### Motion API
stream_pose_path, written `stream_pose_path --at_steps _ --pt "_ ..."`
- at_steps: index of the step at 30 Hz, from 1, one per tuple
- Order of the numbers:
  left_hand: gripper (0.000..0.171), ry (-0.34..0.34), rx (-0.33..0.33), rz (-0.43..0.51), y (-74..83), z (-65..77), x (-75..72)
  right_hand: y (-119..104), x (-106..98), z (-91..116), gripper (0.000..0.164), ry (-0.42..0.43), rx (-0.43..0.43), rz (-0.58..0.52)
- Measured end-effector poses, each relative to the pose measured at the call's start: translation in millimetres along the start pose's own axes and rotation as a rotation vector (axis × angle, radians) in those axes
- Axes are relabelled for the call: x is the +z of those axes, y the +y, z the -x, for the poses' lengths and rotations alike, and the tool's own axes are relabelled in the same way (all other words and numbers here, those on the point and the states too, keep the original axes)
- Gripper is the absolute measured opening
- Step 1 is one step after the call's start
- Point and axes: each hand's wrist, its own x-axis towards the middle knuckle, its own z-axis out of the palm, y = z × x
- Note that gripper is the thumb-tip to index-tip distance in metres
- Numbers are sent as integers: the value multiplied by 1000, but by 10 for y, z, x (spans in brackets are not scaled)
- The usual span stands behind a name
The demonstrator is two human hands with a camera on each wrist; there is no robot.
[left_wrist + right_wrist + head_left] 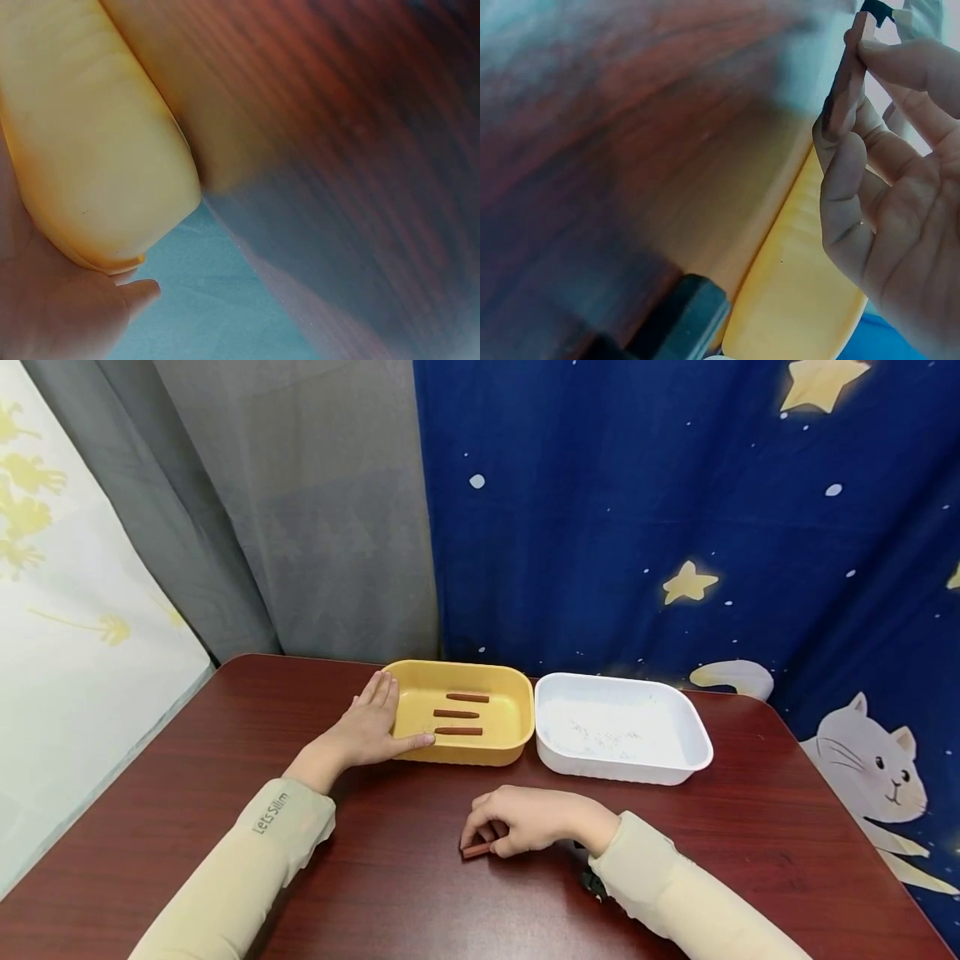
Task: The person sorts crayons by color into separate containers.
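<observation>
In the head view, my right hand (pixel 525 820) pinches a reddish-brown crayon (pixel 477 851) between thumb and fingers, low over the table in front of the trays. The right wrist view shows this crayon (pixel 847 82) along the fingertips. My left hand (pixel 367 727) rests on the left end of a yellow tray (pixel 517 747), its fingers straight over the rim and its thumb along the near edge. Inside that tray lie three similar crayons, the far crayon (pixel 468 698), the middle crayon (pixel 456 714) and the near crayon (pixel 459 732), apart from one another.
A white tray (pixel 701 752) stands right beside the yellow one, with small dark specks on its floor. Both sit near the far edge of the dark red table (pixel 420 893). Behind the table hang a grey curtain (pixel 337 527) and a blue star-patterned curtain (pixel 600 527).
</observation>
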Motion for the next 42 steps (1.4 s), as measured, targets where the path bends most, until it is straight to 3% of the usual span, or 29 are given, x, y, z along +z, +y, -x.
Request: stream_pose_path --at_steps 19,42 --pt "122 3 3 -2 -1 0 9 -3 -55 -64 36 71 -21 -90" --pt "119 31 13 -11 12 2 18 30 -323 -113 34 224 -90 -145"
